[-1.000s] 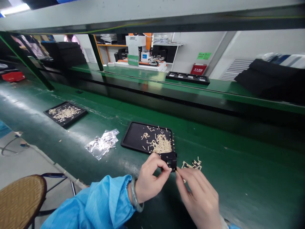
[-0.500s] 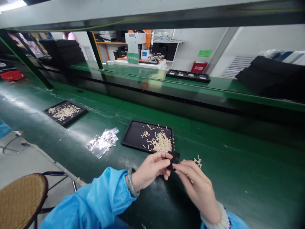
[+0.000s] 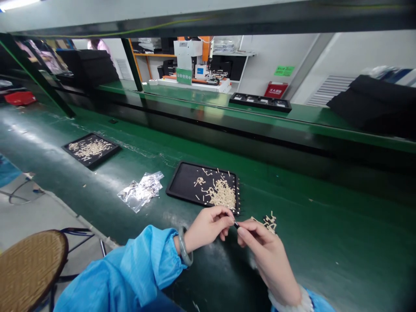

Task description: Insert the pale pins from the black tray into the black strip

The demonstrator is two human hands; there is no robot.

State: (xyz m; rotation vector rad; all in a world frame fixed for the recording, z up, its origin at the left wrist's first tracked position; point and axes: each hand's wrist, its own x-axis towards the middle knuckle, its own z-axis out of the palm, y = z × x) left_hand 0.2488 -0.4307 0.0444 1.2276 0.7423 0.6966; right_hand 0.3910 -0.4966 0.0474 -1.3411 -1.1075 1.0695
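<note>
My left hand (image 3: 212, 225), a bangle at its wrist, is closed with thumb and fingertips pinched together. Facing it, my right hand (image 3: 261, 242) is closed too. Between their fingertips sits a small black piece (image 3: 236, 225), mostly covered by the fingers, so its shape is hard to make out. Just beyond my left hand lies a black tray (image 3: 186, 184) with a heap of small pale strips (image 3: 222, 194) at its right end. Beside my right hand, a little pile of pale and black bits (image 3: 269, 222) rests on the green bench.
Left of the near tray is a clear plastic bag (image 3: 141, 190) of shiny pieces. A second black tray (image 3: 92, 164) of pale strips stands farther left. A raised shelf (image 3: 182, 96) runs along the back, bearing a long black tray (image 3: 260, 103). A stool (image 3: 30, 268) is at lower left.
The black piece, earlier showing a broad flat face at my left fingertips, now shows only as a small sliver between both hands. My right hand has turned. The view has shifted slightly.
</note>
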